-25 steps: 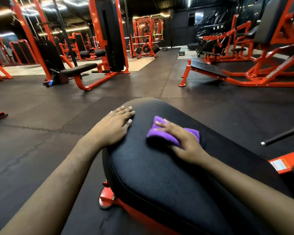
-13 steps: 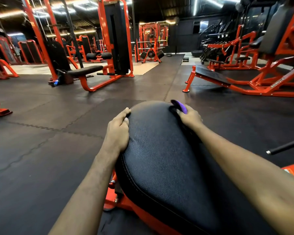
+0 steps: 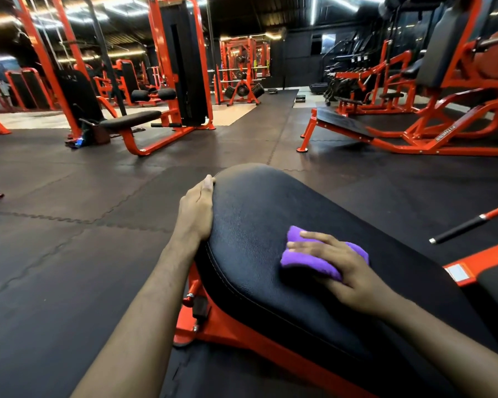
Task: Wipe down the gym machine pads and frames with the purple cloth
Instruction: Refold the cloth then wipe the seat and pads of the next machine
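A black padded seat [image 3: 256, 214] on an orange frame [image 3: 230, 326] fills the lower middle of the head view. My right hand [image 3: 345, 271] holds the bunched purple cloth [image 3: 305, 262] down on the pad's right half, fingers lying over its top. My left hand [image 3: 196, 208] rests against the pad's left edge with fingers straight, pointing toward the far rounded end. Both forearms reach in from the bottom.
Black rubber floor tiles [image 3: 69, 239] surround the seat. An orange cable machine with a bench [image 3: 133, 122] stands at the back left. A low orange incline machine [image 3: 385, 130] sits at the back right. A black-gripped orange bar [image 3: 466, 225] juts in at the right.
My right hand has drawn the cloth back from the pad's far end to its right middle. The left hand has stayed on the left edge.
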{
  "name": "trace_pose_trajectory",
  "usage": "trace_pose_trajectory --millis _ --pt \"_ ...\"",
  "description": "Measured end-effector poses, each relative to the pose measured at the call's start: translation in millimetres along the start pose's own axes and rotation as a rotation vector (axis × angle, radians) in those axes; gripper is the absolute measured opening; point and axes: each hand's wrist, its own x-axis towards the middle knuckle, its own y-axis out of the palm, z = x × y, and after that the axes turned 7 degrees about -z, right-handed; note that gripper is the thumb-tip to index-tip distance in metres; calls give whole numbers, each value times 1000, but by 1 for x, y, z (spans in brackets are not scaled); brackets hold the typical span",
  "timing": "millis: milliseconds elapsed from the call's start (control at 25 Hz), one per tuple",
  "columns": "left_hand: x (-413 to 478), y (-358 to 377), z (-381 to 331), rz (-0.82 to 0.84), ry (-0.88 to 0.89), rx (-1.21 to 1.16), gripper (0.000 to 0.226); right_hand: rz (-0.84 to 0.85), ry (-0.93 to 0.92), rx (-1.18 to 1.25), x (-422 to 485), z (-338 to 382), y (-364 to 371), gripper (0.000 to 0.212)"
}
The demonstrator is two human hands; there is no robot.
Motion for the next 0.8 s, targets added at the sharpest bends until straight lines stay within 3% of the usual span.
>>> trace_pose_trajectory --millis 120,160,320,440,640,800 --pt "-2 -2 -4 20 -2 65 41 -172 414 -45 -3 -8 1 33" --pt "-3 -3 -6 25 20 119 41 -206 407 -59 3 5 7 32" --pt "-3 -4 -19 128 257 489 35 -109 73 -123 4 95 36 47" --pt "-14 9 -37 252 367 557 33 -190 110 -227 -35 90 30 51" --pt "-48 43 -57 526 527 667 35 -345 433 -397 -138 29 1 39" --pt "-88 69 -61 683 665 720 33 -468 945 -519 -191 -11 -19 55"
